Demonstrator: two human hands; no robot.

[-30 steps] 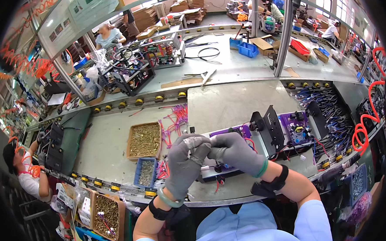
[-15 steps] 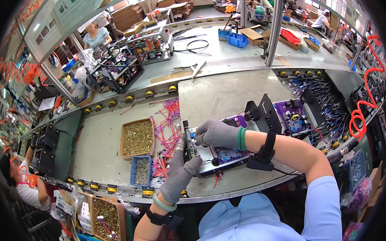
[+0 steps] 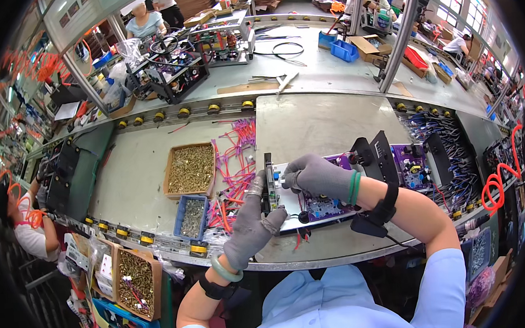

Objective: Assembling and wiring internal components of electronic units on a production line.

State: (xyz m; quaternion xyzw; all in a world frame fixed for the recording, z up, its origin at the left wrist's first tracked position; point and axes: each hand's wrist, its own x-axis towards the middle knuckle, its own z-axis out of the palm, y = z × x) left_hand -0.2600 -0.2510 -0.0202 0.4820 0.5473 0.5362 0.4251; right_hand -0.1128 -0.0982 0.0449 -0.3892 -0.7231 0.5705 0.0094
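Both my hands wear grey gloves and work at a purple circuit board (image 3: 331,209) on a pale metal base, with a narrow black panel (image 3: 269,169) along its left end. My left hand (image 3: 249,231) grips that panel from the left, thumb at its near end and fingers along its outer side. Over the board, just right of the panel, my right hand (image 3: 319,177) has its fingertips pinched together. Whatever lies between them is hidden. Beside the right hand stands an upright black plate (image 3: 384,160), and another purple board (image 3: 411,165) sits beyond it.
Left of my hands lie pink and red wires (image 3: 238,159), a carton of brass-coloured parts (image 3: 190,169) and a blue bin of small metal parts (image 3: 190,218). Dark cables (image 3: 445,145) are heaped at right. A coiled orange hose (image 3: 494,193) hangs there. A co-worker (image 3: 31,226) is at far left.
The whole view has shifted, so the bench and both hands appear farther right. Relative to the panel, both hands keep nearly the same grip and place.
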